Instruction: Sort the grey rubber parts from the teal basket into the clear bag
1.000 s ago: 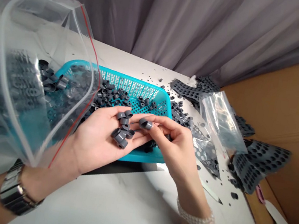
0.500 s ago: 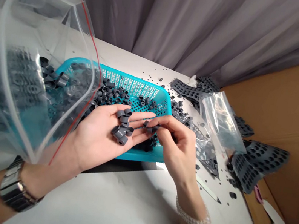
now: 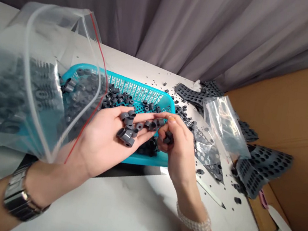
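My left hand (image 3: 102,142) lies palm up over the near edge of a turquoise basket (image 3: 146,88), with several grey rubber rings (image 3: 128,129) resting on its palm and fingers. It also holds up a clear zip bag (image 3: 29,83) with a red seal line, partly filled with the same rings. My right hand (image 3: 176,147) is curled beside the left fingertips, pinching a few grey rings (image 3: 168,137) between thumb and fingers. More loose rings (image 3: 117,97) lie inside the basket.
Perforated grey rubber sheets (image 3: 260,165) and scattered rings lie on the white table to the right. A small empty clear bag (image 3: 225,127) sits among them. A white-handled tool (image 3: 211,194) lies near the table edge. A cardboard wall (image 3: 304,117) stands at right.
My right hand has drawn in closer to the left fingertips and closed on more rings. The bag has swung slightly right and lower in view.
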